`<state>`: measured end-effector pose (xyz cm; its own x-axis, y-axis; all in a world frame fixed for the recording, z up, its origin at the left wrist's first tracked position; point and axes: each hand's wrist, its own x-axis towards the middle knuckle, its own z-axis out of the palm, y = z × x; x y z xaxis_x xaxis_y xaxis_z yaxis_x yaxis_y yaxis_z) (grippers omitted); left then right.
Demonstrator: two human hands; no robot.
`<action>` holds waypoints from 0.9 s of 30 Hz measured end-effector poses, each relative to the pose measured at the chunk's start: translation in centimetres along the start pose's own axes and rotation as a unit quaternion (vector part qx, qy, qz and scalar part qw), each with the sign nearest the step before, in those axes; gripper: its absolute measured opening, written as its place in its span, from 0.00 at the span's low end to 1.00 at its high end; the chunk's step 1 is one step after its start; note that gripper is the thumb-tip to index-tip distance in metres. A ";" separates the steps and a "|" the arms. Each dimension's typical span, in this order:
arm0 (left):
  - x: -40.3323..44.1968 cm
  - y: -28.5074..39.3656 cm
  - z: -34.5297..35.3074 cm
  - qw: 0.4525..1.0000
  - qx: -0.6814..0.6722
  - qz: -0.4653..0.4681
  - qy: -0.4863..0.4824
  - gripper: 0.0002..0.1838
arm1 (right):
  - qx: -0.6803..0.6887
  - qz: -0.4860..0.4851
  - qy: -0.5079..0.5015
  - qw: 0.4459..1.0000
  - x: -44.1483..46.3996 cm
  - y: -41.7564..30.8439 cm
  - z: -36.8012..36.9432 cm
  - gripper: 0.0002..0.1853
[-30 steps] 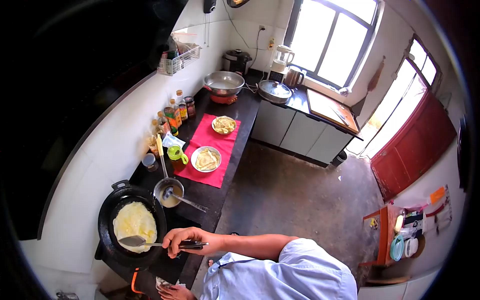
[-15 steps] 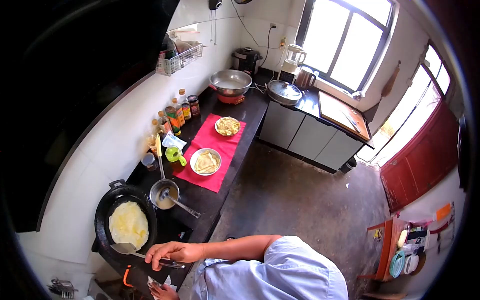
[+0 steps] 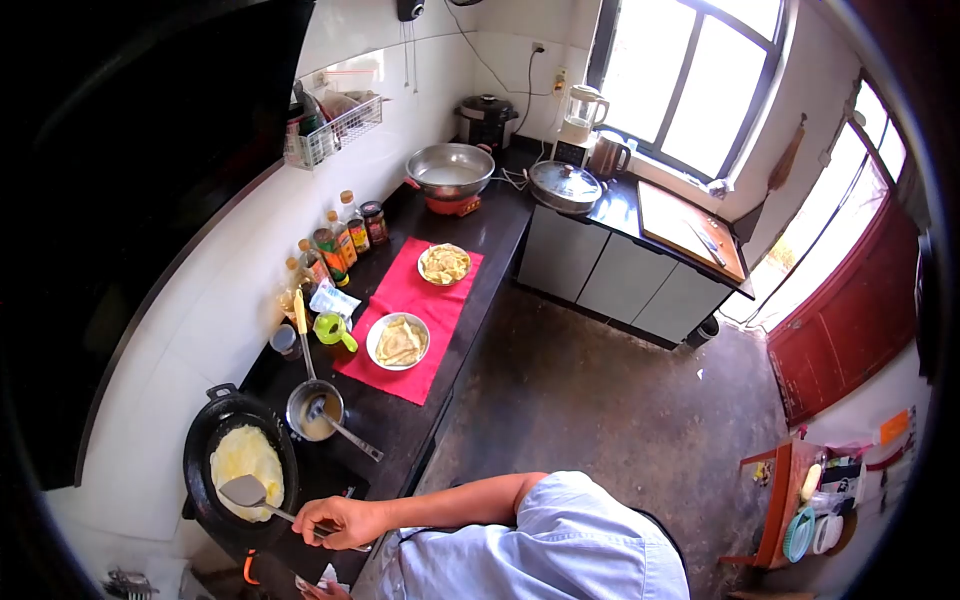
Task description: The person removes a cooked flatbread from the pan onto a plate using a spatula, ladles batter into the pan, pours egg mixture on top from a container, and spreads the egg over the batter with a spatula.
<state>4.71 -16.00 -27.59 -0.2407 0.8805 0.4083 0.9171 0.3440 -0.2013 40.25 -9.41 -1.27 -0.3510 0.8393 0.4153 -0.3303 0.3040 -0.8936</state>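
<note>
My right hand (image 3: 335,522) is closed around the handle of a metal spatula. The spatula blade (image 3: 243,489) lies over the lower part of a thin pale-yellow pancake (image 3: 247,460) in a black pan (image 3: 199,492). Partly cut off at the bottom edge, my left hand (image 3: 325,592) is closed on a whitish cloth (image 3: 328,574). Beside the black pan, a small saucepan (image 3: 293,408) holds pale batter and a ladle (image 3: 355,442). Folded pancakes (image 3: 402,342) lie in a white bowl (image 3: 372,343) on a red cloth (image 3: 399,385).
A second bowl of food (image 3: 444,264) stands farther along the red cloth. Bottles and jars (image 3: 328,255) line the wall, near a green-lidded jug (image 3: 330,328). Beyond are a steel pan (image 3: 449,170), a lidded pan (image 3: 565,186) and a cutting board (image 3: 685,228).
The spatula blade has shifted from the pancake's lower edge farther onto it. My right hand remains closed on the handle. My left hand is now mostly out of frame as the view shifts.
</note>
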 end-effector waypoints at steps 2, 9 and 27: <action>-0.6 0.0 0.9 0.994 0.044 0.024 0.101 0.33 | -0.060 -0.066 0.012 0.996 0.0 0.5 -0.3 0.17; 0.3 2.9 0.8 0.998 0.014 -0.033 -0.059 0.34 | 0.084 0.152 0.022 0.984 -0.7 -0.1 -1.0 0.42; -0.9 0.3 2.4 0.945 -0.096 -0.042 -0.311 0.50 | -0.042 0.257 0.023 0.965 -1.0 -1.7 -2.2 0.36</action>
<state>4.47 -15.87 -30.16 -0.3997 0.8951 -0.1977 0.9132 0.4075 -0.0014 43.12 -9.77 -0.55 -0.4104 0.9073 -0.0920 -0.0508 -0.1235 -0.9910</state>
